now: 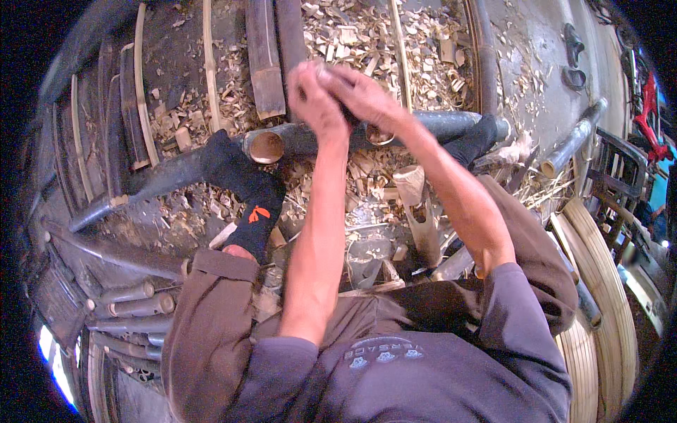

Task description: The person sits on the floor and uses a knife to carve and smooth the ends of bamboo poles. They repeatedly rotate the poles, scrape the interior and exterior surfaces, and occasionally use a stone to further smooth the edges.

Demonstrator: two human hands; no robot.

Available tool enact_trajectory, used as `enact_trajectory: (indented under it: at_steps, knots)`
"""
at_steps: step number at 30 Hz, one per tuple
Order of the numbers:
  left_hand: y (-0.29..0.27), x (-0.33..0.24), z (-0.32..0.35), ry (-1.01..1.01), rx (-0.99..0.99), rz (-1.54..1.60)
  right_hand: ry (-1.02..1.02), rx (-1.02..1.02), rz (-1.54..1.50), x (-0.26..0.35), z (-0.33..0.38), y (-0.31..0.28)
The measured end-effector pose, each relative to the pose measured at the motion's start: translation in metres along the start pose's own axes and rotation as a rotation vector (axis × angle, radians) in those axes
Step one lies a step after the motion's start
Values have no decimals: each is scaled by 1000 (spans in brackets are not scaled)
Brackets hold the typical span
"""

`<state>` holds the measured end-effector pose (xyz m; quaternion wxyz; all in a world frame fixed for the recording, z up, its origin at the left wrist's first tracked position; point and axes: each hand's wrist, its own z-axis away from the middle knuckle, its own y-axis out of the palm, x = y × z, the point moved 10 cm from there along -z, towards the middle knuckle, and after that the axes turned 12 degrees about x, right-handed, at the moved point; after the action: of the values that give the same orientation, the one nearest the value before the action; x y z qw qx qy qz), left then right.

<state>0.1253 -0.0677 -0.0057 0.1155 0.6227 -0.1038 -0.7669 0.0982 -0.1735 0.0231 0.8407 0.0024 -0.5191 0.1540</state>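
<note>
Both arms reach forward, and my hands meet over a dark bamboo pole (289,28) that runs away from me. My left hand (315,100) is closed, its fingers curled. Against it presses my right hand (361,96), also closed, with its fingers over the left hand's fingertips. A dark patch shows between the two palms, but what they hold, if anything, is hidden. Just left of the hands lies a split brown bamboo piece (265,63). Beneath the wrists a thick grey-green bamboo pole (310,139) lies crosswise, with a cut round bamboo end (267,147) at its near side.
Pale wood chips (352,39) litter the floor between long bamboo strips (211,63). My black-socked foot (243,180) rests against the crosswise pole. A notched bamboo tube (417,215) stands near my right forearm. Bamboo lengths (141,305) are stacked left; bundled pale strips (599,282) curve at right.
</note>
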Motion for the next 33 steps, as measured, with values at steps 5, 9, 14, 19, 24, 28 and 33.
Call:
enact_trajectory:
  at_steps: [5, 9, 14, 19, 24, 28, 33]
  knots:
    - [114, 32, -31, -123, 582, -107, 66, -474, -510, -60, 21, -63]
    - [199, 48, 8, 172, 1096, -298, -51, -953, -508, -77, 81, -85]
    - [247, 94, 125, -349, 1707, -301, -225, -1448, -553, -125, 166, -71]
    - [240, 84, 83, -408, 1524, -431, -217, -1198, -761, -99, 131, -79]
    - [141, 52, -22, -256, 765, -351, -67, -521, -872, -80, 20, -59]
    - [53, -19, -7, 26, 184, -440, 94, -102, -777, -57, -3, -9]
    - [-31, -31, 67, 231, -197, -71, 63, 435, -340, -66, -14, 62]
